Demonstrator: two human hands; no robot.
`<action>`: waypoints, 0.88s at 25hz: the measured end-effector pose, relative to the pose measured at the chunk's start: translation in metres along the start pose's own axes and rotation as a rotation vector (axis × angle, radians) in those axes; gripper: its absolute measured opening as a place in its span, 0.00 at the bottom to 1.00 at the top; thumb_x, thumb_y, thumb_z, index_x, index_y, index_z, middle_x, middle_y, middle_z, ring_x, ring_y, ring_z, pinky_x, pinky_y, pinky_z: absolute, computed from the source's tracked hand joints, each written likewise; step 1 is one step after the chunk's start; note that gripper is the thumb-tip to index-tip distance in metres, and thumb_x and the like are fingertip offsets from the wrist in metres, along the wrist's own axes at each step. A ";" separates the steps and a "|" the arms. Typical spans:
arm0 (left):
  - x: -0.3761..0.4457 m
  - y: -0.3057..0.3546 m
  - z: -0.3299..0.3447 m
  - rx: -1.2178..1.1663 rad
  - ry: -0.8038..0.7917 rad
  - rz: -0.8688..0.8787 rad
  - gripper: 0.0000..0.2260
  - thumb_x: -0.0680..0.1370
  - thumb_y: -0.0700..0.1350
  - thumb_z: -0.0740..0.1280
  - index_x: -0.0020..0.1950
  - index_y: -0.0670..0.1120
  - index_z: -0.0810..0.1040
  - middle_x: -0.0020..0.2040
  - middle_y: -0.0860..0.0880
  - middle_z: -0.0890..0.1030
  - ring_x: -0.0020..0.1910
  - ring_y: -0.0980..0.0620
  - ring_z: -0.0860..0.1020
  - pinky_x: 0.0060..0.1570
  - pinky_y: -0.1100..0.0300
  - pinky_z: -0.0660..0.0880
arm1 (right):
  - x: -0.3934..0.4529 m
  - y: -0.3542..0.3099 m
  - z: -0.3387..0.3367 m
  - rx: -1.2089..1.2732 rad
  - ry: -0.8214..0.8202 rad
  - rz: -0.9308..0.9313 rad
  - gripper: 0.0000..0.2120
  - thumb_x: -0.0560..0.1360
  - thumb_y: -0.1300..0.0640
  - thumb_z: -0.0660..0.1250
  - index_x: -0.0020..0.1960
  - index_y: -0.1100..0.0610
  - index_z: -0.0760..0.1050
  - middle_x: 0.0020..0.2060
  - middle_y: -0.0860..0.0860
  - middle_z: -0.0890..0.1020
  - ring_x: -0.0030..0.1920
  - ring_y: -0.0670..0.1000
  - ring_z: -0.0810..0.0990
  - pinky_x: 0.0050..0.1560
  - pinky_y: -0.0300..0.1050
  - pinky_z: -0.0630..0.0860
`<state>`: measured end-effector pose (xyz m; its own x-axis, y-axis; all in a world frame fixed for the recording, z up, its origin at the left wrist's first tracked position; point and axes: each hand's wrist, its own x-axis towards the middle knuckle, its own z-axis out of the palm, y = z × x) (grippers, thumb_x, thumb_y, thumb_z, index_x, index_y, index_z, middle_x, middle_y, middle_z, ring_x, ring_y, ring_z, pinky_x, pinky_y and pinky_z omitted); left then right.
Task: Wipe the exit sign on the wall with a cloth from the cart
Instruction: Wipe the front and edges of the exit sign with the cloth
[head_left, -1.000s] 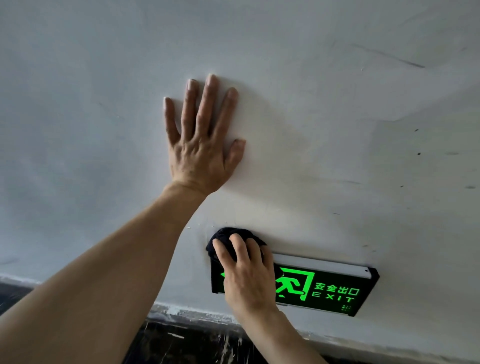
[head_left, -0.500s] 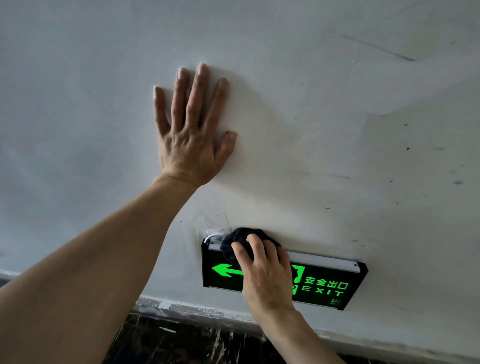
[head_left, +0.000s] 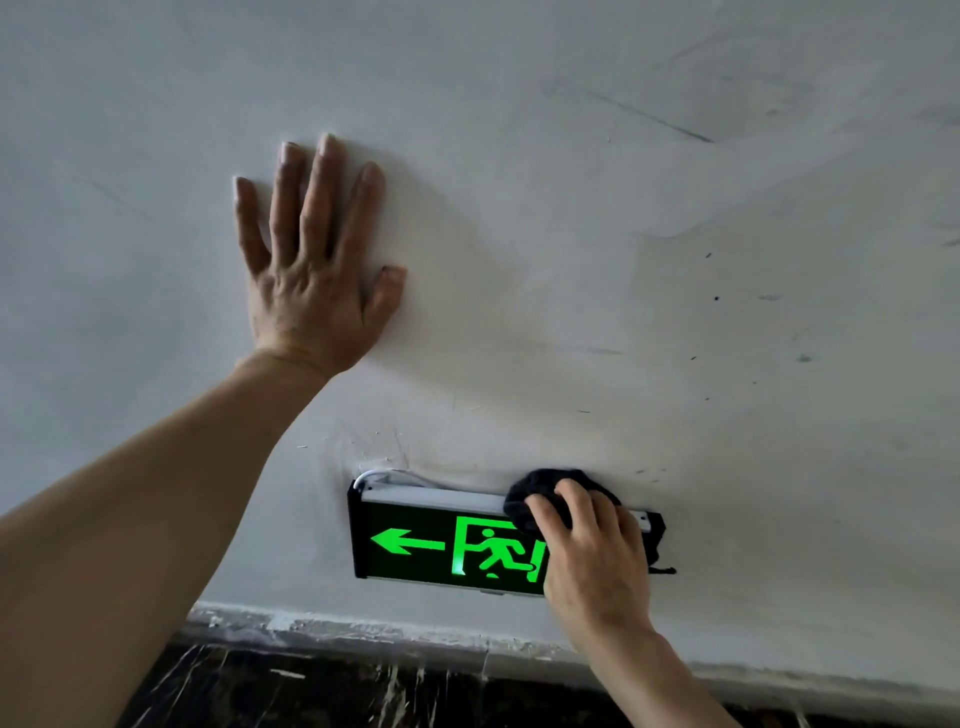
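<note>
A black exit sign (head_left: 441, 540) with a glowing green arrow and running figure hangs low on the white wall. My right hand (head_left: 595, 556) presses a dark bunched cloth (head_left: 535, 493) onto the sign's top edge near its right end and hides the lettering there. Flat on the wall above and left of the sign rests my left hand (head_left: 311, 275), fingers spread, holding nothing.
The white wall (head_left: 675, 260) carries scuffs and small dark marks. A thin white cable (head_left: 384, 475) loops out at the sign's top left corner. Below the sign run a rough grey strip and dark marbled skirting (head_left: 311, 686).
My right hand has slid the cloth along the sign's top from its left end to its right end, uncovering the arrow and figure. My left hand has stayed flat on the wall.
</note>
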<state>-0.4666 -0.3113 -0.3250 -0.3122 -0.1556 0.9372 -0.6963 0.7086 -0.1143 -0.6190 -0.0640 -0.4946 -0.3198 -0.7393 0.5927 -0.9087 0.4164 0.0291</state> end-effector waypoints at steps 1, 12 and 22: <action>0.000 0.000 0.000 -0.002 0.004 0.003 0.29 0.80 0.59 0.53 0.78 0.49 0.54 0.77 0.37 0.59 0.76 0.35 0.55 0.72 0.34 0.47 | -0.002 0.008 -0.001 -0.018 0.007 0.011 0.29 0.53 0.69 0.75 0.53 0.54 0.81 0.50 0.56 0.80 0.44 0.60 0.80 0.45 0.57 0.78; -0.001 -0.003 0.003 -0.013 0.017 0.010 0.30 0.80 0.59 0.53 0.79 0.53 0.47 0.77 0.37 0.58 0.76 0.35 0.53 0.72 0.36 0.44 | -0.019 0.064 -0.007 -0.070 -0.018 0.104 0.30 0.52 0.73 0.75 0.53 0.58 0.82 0.51 0.59 0.80 0.48 0.62 0.80 0.44 0.57 0.80; 0.000 -0.001 0.001 -0.015 0.010 0.004 0.29 0.80 0.58 0.53 0.78 0.49 0.54 0.77 0.37 0.59 0.76 0.34 0.55 0.71 0.33 0.47 | -0.026 0.060 -0.001 0.217 0.009 0.346 0.27 0.60 0.74 0.73 0.57 0.61 0.77 0.60 0.61 0.76 0.49 0.66 0.80 0.37 0.54 0.81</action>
<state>-0.4660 -0.3127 -0.3253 -0.3084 -0.1462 0.9400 -0.6855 0.7193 -0.1130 -0.6648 -0.0190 -0.5077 -0.6148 -0.5700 0.5451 -0.7839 0.5176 -0.3429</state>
